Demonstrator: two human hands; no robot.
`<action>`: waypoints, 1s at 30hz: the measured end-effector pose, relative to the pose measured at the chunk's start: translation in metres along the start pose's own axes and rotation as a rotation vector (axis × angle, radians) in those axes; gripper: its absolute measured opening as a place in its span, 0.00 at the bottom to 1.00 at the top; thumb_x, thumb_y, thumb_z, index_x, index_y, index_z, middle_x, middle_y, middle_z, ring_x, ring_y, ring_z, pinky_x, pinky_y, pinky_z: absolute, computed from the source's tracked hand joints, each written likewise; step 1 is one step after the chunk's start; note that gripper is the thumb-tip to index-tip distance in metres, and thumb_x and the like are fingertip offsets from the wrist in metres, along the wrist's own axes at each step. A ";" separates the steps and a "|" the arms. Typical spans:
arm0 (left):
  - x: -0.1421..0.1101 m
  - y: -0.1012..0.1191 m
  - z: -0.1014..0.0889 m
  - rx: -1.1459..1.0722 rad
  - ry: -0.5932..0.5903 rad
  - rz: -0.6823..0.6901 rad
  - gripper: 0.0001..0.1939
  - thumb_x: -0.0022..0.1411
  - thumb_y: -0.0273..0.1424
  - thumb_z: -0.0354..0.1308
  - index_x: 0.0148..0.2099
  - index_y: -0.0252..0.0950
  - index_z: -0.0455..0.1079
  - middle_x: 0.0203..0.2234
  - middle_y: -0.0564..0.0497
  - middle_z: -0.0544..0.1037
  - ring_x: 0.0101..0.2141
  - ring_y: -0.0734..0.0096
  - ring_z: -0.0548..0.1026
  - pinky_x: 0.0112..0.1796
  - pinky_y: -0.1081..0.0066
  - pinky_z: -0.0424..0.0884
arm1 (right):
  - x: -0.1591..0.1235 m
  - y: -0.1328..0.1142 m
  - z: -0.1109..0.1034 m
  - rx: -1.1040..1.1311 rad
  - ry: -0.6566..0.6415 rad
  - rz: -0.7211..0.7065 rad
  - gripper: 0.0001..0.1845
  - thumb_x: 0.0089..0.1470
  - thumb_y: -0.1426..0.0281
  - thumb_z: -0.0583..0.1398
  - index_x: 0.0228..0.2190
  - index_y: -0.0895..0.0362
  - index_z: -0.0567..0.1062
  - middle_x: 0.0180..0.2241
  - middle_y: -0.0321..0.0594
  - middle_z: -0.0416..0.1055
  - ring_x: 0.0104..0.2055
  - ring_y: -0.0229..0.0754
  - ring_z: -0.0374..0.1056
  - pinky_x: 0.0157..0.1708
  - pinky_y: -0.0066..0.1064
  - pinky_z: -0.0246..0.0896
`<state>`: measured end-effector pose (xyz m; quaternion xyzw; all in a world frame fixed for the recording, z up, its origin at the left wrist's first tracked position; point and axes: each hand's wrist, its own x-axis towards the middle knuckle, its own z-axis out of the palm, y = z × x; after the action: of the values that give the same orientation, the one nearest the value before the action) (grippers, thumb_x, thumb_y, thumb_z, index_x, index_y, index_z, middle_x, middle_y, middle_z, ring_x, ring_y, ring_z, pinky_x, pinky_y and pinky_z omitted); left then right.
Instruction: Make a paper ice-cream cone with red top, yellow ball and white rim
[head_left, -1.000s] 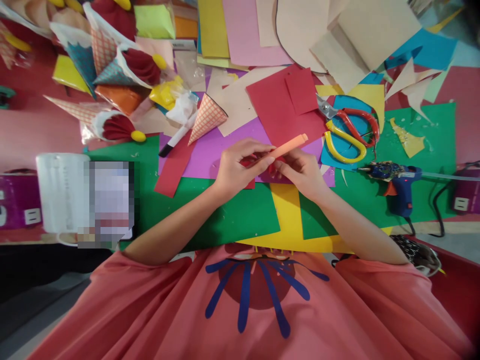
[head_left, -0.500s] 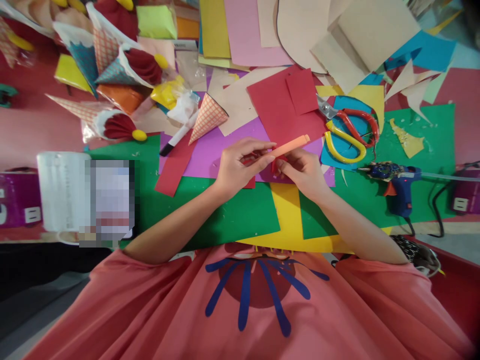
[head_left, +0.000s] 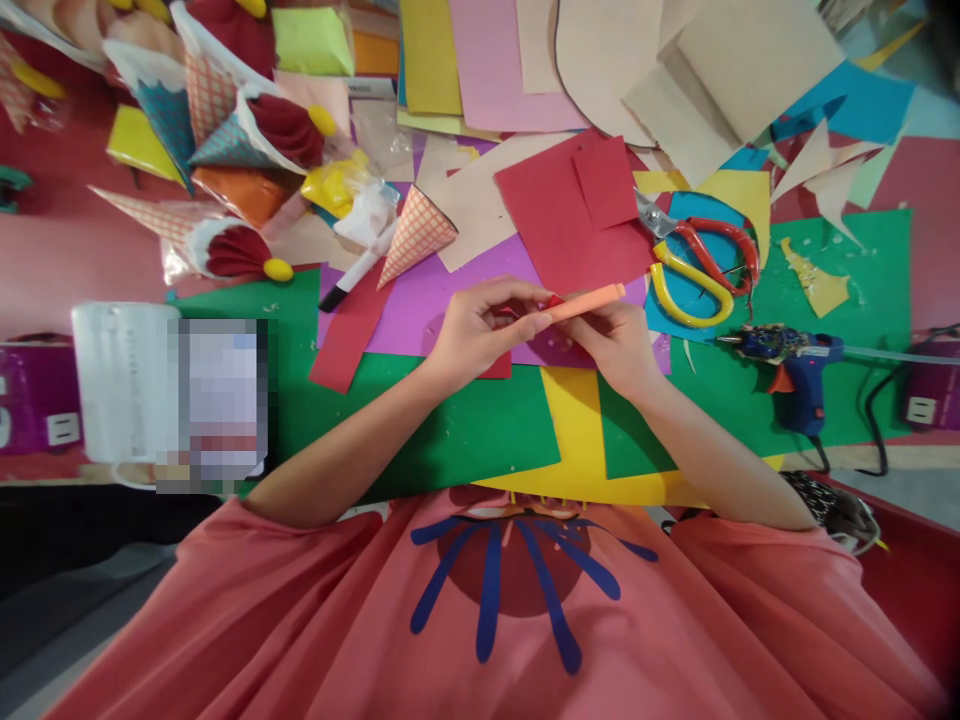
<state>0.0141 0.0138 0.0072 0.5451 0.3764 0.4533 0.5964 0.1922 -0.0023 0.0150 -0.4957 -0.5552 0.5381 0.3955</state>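
My left hand (head_left: 491, 325) is closed around a slim orange stick that looks like a marker pen (head_left: 589, 302), slanting up to the right. A small bit of red paper or foam (head_left: 553, 301) shows between the two hands, beside the stick. My right hand (head_left: 616, 335) is closed just under the stick, its fingertips partly hidden; what it pinches seems to be the red bit. Beneath the hands lies a purple sheet (head_left: 405, 330) with a red strip (head_left: 346, 345). A checked paper cone (head_left: 417, 236) and a black-capped white marker (head_left: 358, 268) lie to the left.
Scissors with red and yellow handles (head_left: 694, 285) lie right of my hands, beside a blue glue gun (head_left: 802, 370). Red sheets (head_left: 555, 215) are behind. Finished paper cones (head_left: 247, 135) crowd the back left. A phone (head_left: 223, 400) lies at the left edge of the green sheet (head_left: 450, 430).
The orange stick has tipped slightly lower and to the right. My right hand has turned, its fingers now more behind the stick, and less of the red piece hangs below it.
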 end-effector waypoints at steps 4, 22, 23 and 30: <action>0.000 -0.002 -0.001 0.071 0.035 -0.001 0.17 0.54 0.44 0.68 0.37 0.36 0.78 0.26 0.53 0.78 0.25 0.80 0.75 0.26 0.81 0.72 | 0.000 -0.002 0.000 0.062 -0.029 0.035 0.14 0.50 0.59 0.66 0.30 0.58 0.79 0.23 0.34 0.73 0.23 0.32 0.66 0.24 0.26 0.64; -0.009 -0.006 -0.004 0.755 0.063 0.569 0.10 0.67 0.31 0.56 0.45 0.37 0.77 0.35 0.50 0.82 0.36 0.78 0.80 0.38 0.78 0.75 | 0.000 -0.004 0.003 0.259 -0.014 0.186 0.19 0.44 0.53 0.69 0.26 0.58 0.79 0.20 0.32 0.76 0.21 0.32 0.71 0.25 0.24 0.69; -0.009 -0.006 -0.003 0.750 0.061 0.579 0.10 0.67 0.30 0.56 0.46 0.37 0.77 0.36 0.50 0.82 0.38 0.78 0.80 0.40 0.78 0.75 | 0.000 -0.004 0.003 0.259 -0.011 0.189 0.19 0.44 0.53 0.69 0.25 0.58 0.79 0.20 0.32 0.76 0.21 0.31 0.71 0.25 0.23 0.69; -0.009 -0.003 -0.004 0.672 0.017 0.510 0.10 0.66 0.30 0.56 0.45 0.38 0.77 0.38 0.50 0.83 0.38 0.76 0.80 0.41 0.75 0.75 | 0.001 -0.004 0.003 0.266 -0.020 0.192 0.21 0.43 0.52 0.69 0.26 0.58 0.78 0.19 0.32 0.75 0.20 0.31 0.71 0.24 0.23 0.69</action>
<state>0.0084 0.0066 0.0034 0.7812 0.3612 0.4431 0.2509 0.1882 -0.0014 0.0186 -0.4846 -0.4330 0.6471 0.3987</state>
